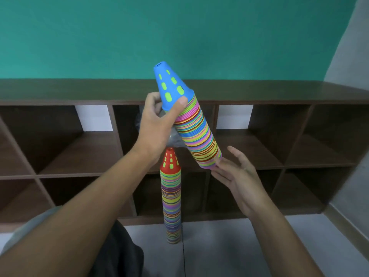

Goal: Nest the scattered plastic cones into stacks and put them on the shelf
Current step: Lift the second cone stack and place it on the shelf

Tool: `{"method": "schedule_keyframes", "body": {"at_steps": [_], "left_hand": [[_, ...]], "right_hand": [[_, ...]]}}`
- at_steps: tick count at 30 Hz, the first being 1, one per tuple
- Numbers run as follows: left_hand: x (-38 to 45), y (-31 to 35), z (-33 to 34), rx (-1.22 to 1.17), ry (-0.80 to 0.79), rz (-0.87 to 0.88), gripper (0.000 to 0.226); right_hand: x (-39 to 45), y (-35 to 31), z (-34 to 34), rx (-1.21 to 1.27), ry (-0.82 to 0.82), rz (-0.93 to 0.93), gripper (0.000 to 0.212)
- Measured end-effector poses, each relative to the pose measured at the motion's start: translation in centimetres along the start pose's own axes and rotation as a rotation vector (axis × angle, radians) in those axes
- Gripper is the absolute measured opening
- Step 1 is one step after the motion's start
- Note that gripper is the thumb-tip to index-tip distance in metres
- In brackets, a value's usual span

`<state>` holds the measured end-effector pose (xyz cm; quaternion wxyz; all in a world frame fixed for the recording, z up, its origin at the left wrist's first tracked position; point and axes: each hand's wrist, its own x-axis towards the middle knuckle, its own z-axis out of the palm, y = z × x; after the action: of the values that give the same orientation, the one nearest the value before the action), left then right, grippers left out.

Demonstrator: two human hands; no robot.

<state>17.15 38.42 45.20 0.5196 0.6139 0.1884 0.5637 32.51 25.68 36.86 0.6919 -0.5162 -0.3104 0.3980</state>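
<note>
Nested cones (196,134) look light but slippery-jointed: left hand (157,124) grips the blue top, right hand (237,176) spreads beneath the base.

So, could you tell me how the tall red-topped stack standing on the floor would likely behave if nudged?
The red-topped stack is tall on a narrow base, so it would probably tip easily. Being loosely nested cones, it may bend or separate rather than stay rigid. The thin perforated plastic suggests it is light for its height.

two cone stacks (194,134), two hands (157,124)
</note>
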Motion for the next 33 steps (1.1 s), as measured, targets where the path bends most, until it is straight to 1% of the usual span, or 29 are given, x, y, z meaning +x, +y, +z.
{"method": "schedule_keyframes", "body": {"at_steps": [3,8,11,19,24,26,28,30,33], "left_hand": [[1.2,-0.7,-1.1,0.029,-0.003,0.024,0.039],[3.6,-0.1,-2.4,0.062,-0.018,0.090,0.044],[4.9,-0.1,-2.3,0.070,-0.005,0.118,0.041],[5.9,-3.8,-2.5,0.162,-0.009,0.071,0.052],[6.7,-5.7,-2.5,0.180,0.016,0.015,0.053],[6.9,-6.2,-2.6,0.262,0.073,0.033,0.059],[7.0,-6.5,-2.9,0.340,0.102,0.049,0.066],[7.0,-6.8,-3.2,0.305,0.078,0.015,0.066],[6.7,-7.2,-3.7,0.230,0.051,-0.042,0.066]], "right_hand": [[1.7,0.9,1.3,0.024,-0.049,0.017,0.076],[3.6,1.3,4.1,0.094,-0.115,0.034,0.070],[4.4,1.8,5.6,0.125,-0.157,0.048,0.068],[6.5,6.2,7.0,0.143,-0.164,0.126,0.086],[7.5,7.5,6.1,0.043,-0.142,0.132,0.090],[7.7,7.6,5.9,-0.005,-0.159,0.133,0.093],[7.7,7.8,5.8,-0.051,-0.177,0.121,0.083],[8.0,8.4,5.7,-0.100,-0.170,0.118,0.073],[8.1,9.9,5.5,-0.244,-0.179,0.107,0.068]]}}
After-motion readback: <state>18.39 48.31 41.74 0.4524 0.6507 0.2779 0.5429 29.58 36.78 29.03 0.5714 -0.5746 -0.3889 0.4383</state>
